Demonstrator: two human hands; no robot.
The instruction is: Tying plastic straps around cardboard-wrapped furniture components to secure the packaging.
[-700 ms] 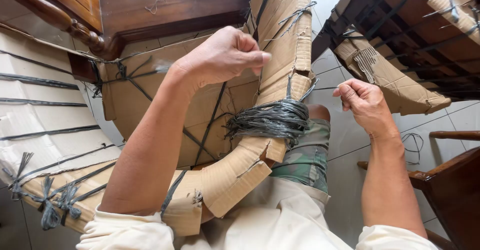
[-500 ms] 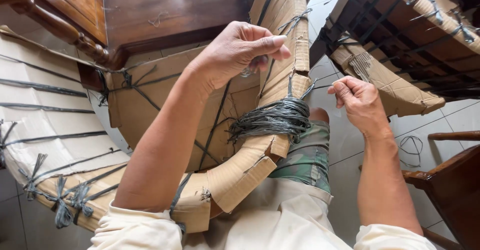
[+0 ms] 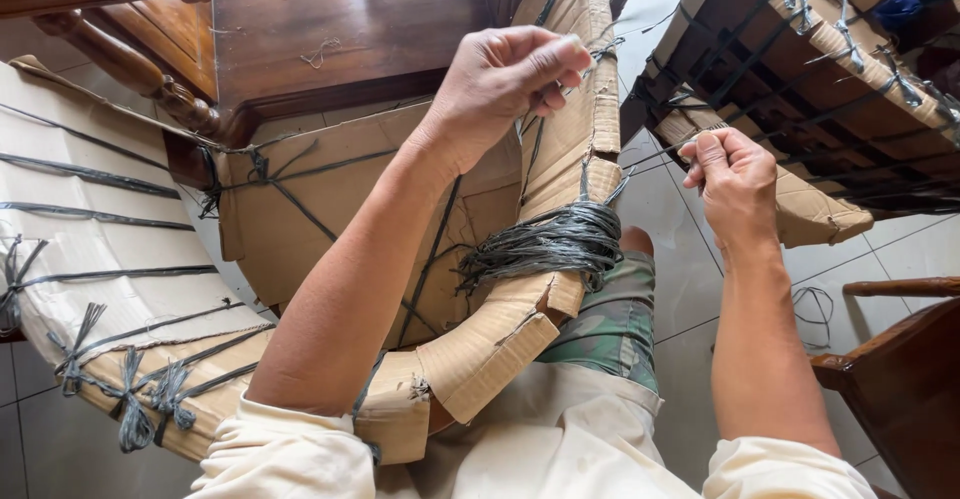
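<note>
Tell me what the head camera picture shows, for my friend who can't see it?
A person's left hand pinches grey string against a cardboard-wrapped chair part, while the right hand pulls a strand taut. A thick bundle of grey string binds the cardboard over the person's knee, with other wrapped wooden furniture around on the tiled floor.

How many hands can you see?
2. The left hand is up by the cardboard-wrapped leg, pinching grey string. The right hand is over the tiled floor, pulling string.

Matt brown cardboard wrap [image 3: 500,344] — creased, rough-edged; grey plastic twine [image 3: 545,247] in fibrous, frayed strands; dark carved wood furniture [image 3: 340,39] — polished, glossy; pale floor tiles [image 3: 690,279], smooth, faintly shiny.
</note>
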